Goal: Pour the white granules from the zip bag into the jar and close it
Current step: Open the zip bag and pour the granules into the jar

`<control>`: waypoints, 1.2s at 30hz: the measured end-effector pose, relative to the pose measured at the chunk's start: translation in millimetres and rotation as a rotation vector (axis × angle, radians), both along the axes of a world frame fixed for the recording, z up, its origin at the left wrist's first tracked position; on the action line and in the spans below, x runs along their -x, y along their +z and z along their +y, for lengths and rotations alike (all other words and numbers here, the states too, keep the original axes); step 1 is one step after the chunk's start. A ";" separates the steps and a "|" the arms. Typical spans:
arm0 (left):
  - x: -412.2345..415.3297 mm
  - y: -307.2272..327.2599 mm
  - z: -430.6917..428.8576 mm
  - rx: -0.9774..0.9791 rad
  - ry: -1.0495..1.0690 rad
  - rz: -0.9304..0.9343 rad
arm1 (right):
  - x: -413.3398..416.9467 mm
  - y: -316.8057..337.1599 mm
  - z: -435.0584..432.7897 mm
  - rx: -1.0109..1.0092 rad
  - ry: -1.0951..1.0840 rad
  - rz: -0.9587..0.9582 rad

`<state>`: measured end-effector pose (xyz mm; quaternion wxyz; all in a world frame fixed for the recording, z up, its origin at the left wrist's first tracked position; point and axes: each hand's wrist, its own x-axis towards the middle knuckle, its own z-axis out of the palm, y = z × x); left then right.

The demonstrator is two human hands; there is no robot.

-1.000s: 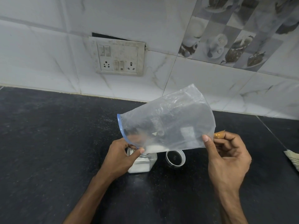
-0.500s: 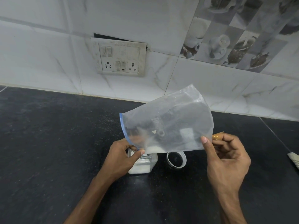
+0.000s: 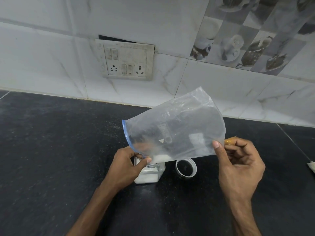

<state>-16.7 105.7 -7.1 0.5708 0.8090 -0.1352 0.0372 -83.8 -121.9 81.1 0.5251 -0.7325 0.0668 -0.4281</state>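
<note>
A clear zip bag with a blue zip strip is held tilted, its mouth down over a small clear square jar. My left hand pinches the bag's mouth corner at the jar's opening. My right hand pinches the bag's lower back corner, held higher. A small heap of white granules sits in the bag's lowest corner above the jar's mouth. White granules fill the jar's bottom. The jar's clear lid lies on the counter just right of the jar.
The black stone counter runs back to a white tiled wall with a switch and socket plate. A pale cloth-like edge shows at the far right. An orange-brown item peeks out behind my right hand.
The bag's granule heap has settled slightly lower toward the jar's mouth. Both hands have kept their grip and hardly moved.
</note>
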 end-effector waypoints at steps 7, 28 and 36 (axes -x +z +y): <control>-0.3 -1.7 -0.8 0.001 0.021 0.019 | -1.4 -1.2 -0.6 0.009 0.004 0.007; -0.9 -1.9 -0.7 -0.006 0.014 0.000 | -1.2 -0.9 1.7 0.005 -0.016 0.002; -0.1 -0.4 -0.6 -0.011 -0.001 -0.016 | 0.2 0.7 3.0 0.008 -0.020 -0.010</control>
